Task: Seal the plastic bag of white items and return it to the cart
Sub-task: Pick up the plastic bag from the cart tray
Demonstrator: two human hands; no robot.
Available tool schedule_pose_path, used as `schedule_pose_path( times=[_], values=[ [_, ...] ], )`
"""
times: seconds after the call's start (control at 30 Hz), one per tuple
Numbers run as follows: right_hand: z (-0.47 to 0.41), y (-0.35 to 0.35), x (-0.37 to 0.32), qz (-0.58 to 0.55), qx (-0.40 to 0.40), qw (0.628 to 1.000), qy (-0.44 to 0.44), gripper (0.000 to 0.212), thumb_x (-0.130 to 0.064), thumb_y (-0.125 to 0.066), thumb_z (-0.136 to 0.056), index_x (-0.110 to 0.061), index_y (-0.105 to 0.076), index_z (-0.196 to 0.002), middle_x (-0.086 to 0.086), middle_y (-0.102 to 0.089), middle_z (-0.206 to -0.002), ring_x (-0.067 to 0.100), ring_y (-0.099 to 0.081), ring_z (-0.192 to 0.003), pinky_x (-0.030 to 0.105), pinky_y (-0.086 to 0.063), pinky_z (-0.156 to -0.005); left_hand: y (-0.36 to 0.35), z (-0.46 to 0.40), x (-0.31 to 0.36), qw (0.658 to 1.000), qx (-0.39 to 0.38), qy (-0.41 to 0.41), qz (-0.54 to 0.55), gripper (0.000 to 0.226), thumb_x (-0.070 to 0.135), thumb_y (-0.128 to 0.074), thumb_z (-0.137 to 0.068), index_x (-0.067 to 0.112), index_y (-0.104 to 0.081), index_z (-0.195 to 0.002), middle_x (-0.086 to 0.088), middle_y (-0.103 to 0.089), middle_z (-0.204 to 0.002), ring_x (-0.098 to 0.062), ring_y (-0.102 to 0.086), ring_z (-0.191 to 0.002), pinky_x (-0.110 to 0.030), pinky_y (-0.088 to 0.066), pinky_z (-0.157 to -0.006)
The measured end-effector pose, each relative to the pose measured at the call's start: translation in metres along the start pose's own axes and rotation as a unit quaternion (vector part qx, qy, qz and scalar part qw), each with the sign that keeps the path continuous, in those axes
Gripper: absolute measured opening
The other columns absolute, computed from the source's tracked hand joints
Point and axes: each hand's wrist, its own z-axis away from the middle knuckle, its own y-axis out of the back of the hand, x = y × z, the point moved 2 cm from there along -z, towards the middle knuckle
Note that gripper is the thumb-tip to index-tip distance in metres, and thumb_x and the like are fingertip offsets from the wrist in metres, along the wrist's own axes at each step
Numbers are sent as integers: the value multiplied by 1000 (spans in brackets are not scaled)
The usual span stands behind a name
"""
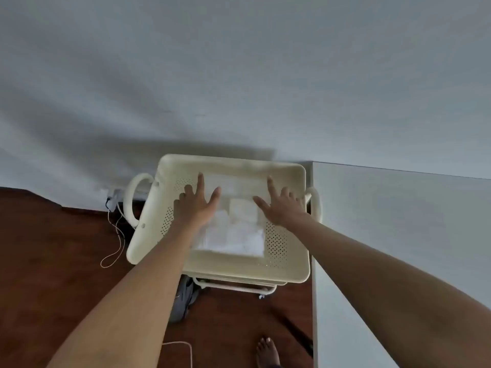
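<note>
A clear plastic bag of white items point(233, 229) lies flat in the top tray of a cream cart point(289, 272). My left hand point(196, 205) rests spread on the bag's left part, fingers apart and pointing to the far rim. My right hand point(281, 205) lies spread on the bag's right part, index finger stretched toward the bag's far edge. Neither hand grips the bag. The bag's far strip lies between the two index fingers; the blur hides whether it is sealed.
The cart stands against a white wall, with looped handles at its left point(132, 200) and right point(316, 205). A white cabinet top point(398, 235) adjoins on the right. White cables point(114, 235) trail over the dark wood floor on the left. My bare foot point(267, 351) shows below.
</note>
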Motion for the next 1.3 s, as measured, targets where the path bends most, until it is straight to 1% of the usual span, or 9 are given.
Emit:
schedule_pose_path(
  times=[0.1, 0.2, 0.27, 0.37, 0.6, 0.9, 1.07, 1.17, 1.3],
  values=[
    [-4, -15, -4, -28, -24, 999, -4, 83, -74, -19, -97, -34, 18, -159, 25, -24, -161, 42, -34, -143, 52, -33, -113, -11, -1, 0, 995, -55, 31, 82, 78, 76, -16, -94, 41, 11, -158, -20, -23, -159, -43, -46, -132, -51, -38, -104],
    [-3, -33, -6, -74, -38, 997, -6, 85, -76, -22, -95, -39, 20, -158, 26, -23, -160, 44, -40, -139, 54, -40, -108, -20, 1, 0, 989, -84, 34, 120, 77, 78, -14, -92, 46, 17, -155, -25, -40, -148, -42, -59, -117, -45, -47, -94],
    [-4, -38, -7, -92, -35, 995, -1, 85, -77, -24, -94, -42, 21, -157, 27, -24, -159, 46, -47, -133, 54, -44, -106, -21, 1, 0, 988, -88, 31, 127, 77, 79, -15, -92, 48, 17, -155, -22, -63, -120, -38, -67, -97, -46, -54, -89],
    [-2, -42, -10, -118, -42, 992, 7, 84, -77, -24, -94, -43, 22, -156, 29, -22, -161, 48, -50, -132, 55, -45, -105, -21, 5, 1, 985, -91, 33, 141, 76, 79, -16, -92, 49, 16, -154, -12, -68, -87, -33, -69, -77, -46, -57, -82],
    [12, -38, -22, -189, -28, 982, 1, 82, -75, -25, -95, -44, 18, -157, 29, -28, -157, 45, -49, -132, 55, -42, -104, -23, 22, 7, 982, -61, 40, 175, 73, 77, -16, -93, 49, 13, -155, -17, -68, -111, -40, -68, -100, -45, -50, -90],
    [49, -6, -25, -223, 22, 973, 50, 80, -72, -27, -97, -45, 18, -157, 28, -31, -154, 45, -56, -121, 52, -48, -95, 6, 58, 20, 982, -7, 23, 187, 75, 79, -16, -91, 53, 21, -151, -13, -66, -81, -30, -67, -71, -45, -58, -76],
    [79, 36, -15, -259, 69, 960, 84, 79, -70, -29, -98, -47, 17, -157, 29, -33, -152, 46, -55, -123, 50, -47, -97, 40, 87, 47, 982, 48, 3, 185, 74, 78, -15, -92, 53, 23, -150, -22, -68, -104, -36, -67, -80, -47, -57, -83],
    [102, 67, -2, -269, 105, 952, 102, 78, -70, -29, -98, -48, 18, -156, 29, -33, -151, 40, -57, -118, 40, -44, -85, 66, 112, 75, 978, 85, -24, 189, 73, 76, -17, -94, 52, 22, -151, -25, -69, -100, -39, -69, -81, -52, -57, -84],
    [134, 107, 26, -258, 173, 943, 117, 76, -68, -28, -99, -45, 14, -158, 24, -46, -135, 39, -57, -112, 41, -44, -80, 90, 149, 116, 971, 134, -53, 193, 72, 73, -18, -96, 49, 21, -153, -28, -64, -119, -40, -67, -94, -49, -55, -89]
  ],
)
